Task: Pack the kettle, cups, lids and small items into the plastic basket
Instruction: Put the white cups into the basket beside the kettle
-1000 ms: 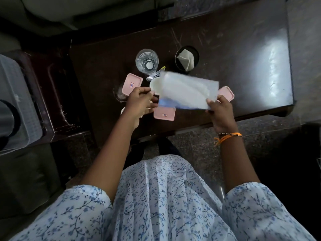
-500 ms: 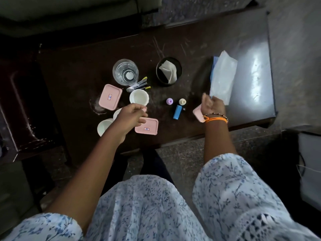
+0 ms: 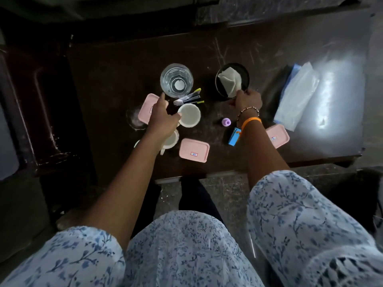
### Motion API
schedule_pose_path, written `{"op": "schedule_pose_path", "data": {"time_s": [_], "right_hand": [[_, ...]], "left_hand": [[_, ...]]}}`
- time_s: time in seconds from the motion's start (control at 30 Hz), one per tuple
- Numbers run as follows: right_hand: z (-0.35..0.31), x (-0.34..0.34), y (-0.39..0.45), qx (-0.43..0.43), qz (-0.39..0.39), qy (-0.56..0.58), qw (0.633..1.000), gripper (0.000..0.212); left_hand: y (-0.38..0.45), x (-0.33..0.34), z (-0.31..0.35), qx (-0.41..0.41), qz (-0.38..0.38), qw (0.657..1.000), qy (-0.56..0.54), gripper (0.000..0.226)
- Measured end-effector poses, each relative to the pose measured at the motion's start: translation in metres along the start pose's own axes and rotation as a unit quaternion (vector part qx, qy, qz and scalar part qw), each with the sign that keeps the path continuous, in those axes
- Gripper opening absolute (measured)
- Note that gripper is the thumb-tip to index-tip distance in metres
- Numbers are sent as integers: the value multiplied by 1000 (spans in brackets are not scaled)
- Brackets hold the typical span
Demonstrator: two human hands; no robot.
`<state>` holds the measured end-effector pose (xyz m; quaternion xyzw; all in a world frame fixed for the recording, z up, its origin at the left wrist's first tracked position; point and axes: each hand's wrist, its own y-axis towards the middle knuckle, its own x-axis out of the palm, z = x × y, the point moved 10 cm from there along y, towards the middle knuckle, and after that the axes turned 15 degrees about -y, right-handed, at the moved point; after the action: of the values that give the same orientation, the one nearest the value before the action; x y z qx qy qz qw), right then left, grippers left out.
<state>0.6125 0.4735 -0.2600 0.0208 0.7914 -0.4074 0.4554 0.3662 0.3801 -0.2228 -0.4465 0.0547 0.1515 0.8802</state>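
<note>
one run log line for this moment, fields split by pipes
left hand: reaching to glass, open | right hand: grips rim of black bowl | pink lids, white cup: on table | basket: not seen

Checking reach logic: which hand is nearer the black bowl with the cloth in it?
Right. The right hand is at the black bowl, on its near rim beside the cloth. The left hand is well off to its left, over the white cup.

Hands (image 3: 163, 114) perhaps at cups (image 3: 189, 115)
</note>
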Motion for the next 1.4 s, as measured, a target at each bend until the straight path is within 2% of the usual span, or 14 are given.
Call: {"op": "schedule_pose_path", "data": {"time_s": [0.13,0.3,0.53,0.7,0.8,0.9,0.97,1.07,1.2,1.4], "right_hand": [[-28,-2,0,-33,27,20,999,26],[-56,11,-10,-59,13,1,998,24],[-49,12,-18,-39,26,-22,999,27],[-38,16,-11,8,-5,0,1000,24],[-42,16,-10,-8,-9,2,1000,29],[-48,17,-7,-23,-2,3,1000,19],[-52,20,-8,-29,1,-2,1000,27],[-49,26,-9,-15,-5,8,1000,18],[-44,27,-13,-5,-7,-20,1000,34],[-49,24,-17,-4,-30,-23,999,32]], "left_hand": [[7,0,1,-10,-24,999,-19,76],[13,4,-2,-13,-54,998,-16,76],[13,6,-6,-5,-76,997,5,78],[13,6,-6,3,-83,996,8,76],[12,6,-3,15,-90,996,19,76],[10,6,0,23,-99,994,34,74],[9,6,0,21,-101,994,33,73],[8,6,-2,22,-103,994,32,72],[10,8,-3,24,-105,994,31,73],[12,8,-5,30,-108,994,17,73]]}}
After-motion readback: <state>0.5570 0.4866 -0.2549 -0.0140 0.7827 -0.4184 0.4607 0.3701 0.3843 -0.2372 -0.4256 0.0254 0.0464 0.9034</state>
